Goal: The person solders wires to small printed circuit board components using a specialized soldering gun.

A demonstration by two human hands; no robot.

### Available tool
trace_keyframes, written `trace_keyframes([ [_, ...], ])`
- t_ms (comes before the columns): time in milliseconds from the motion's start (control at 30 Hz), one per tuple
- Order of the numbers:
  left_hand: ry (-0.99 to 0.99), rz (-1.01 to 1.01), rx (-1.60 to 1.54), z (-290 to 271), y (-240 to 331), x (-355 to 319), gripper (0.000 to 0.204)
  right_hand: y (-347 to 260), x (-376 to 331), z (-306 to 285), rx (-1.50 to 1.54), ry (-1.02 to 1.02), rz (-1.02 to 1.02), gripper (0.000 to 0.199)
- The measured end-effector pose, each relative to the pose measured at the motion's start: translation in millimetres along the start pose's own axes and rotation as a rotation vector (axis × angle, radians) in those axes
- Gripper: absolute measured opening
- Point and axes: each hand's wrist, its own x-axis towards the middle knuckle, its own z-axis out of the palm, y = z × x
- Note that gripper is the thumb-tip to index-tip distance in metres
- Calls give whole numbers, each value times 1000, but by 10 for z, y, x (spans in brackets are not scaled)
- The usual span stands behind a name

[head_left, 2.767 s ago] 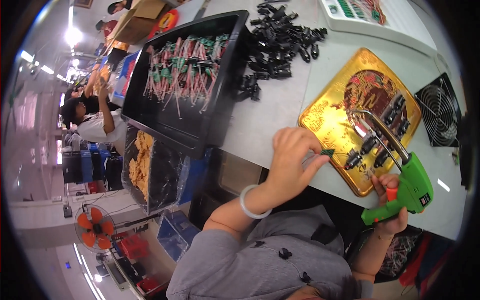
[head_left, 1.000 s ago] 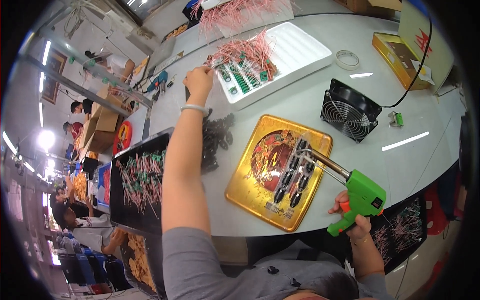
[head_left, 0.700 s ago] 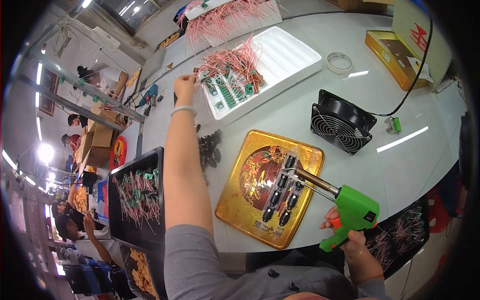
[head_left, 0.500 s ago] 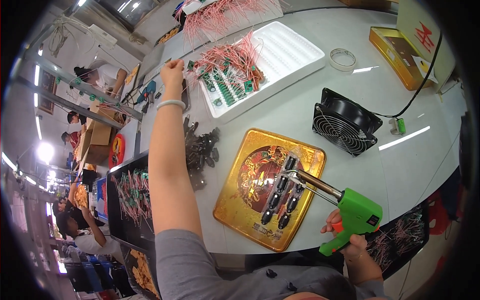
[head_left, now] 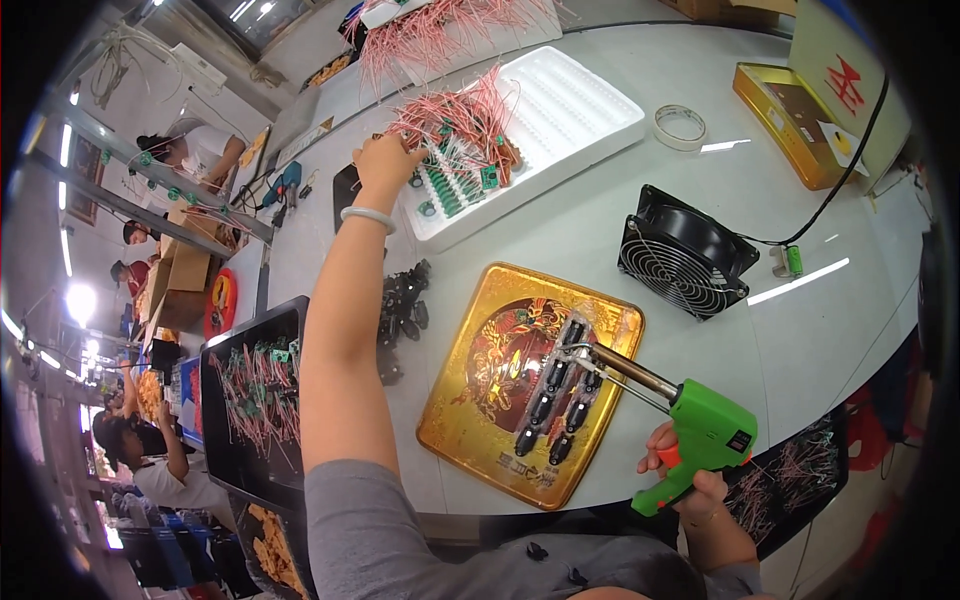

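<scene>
Wires, red and bundled with small green boards (head_left: 452,160), are filling the near end of a white tray (head_left: 560,120), and the left hand (head_left: 385,160) is reaching into them at full stretch. Its fingers are sinking among the strands, so whether they are gripping anything cannot be told. The right hand (head_left: 690,490) is clenching the handle of a green soldering gun (head_left: 700,440); that hand is partly hiding behind the gun's body. The gun's metal tip is hanging over a row of black connectors (head_left: 555,395) lying on a gold tin tray (head_left: 500,440), though contact is hard to judge. A black fan (head_left: 685,250) is standing just beside that tray on the pale surface (head_left: 800,200). Loose black parts (head_left: 400,310) are peeking out from behind the left forearm.
</scene>
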Motion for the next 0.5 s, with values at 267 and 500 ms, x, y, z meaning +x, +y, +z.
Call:
trace_keyframes([
  [267,-298,-384,-1278,-183,-425,6,10,-23,-29,-2,18,30,-9,59],
  [500,97,-391,-1723,-362,-641,116,12,-13,-18,4,22,19,13,57],
])
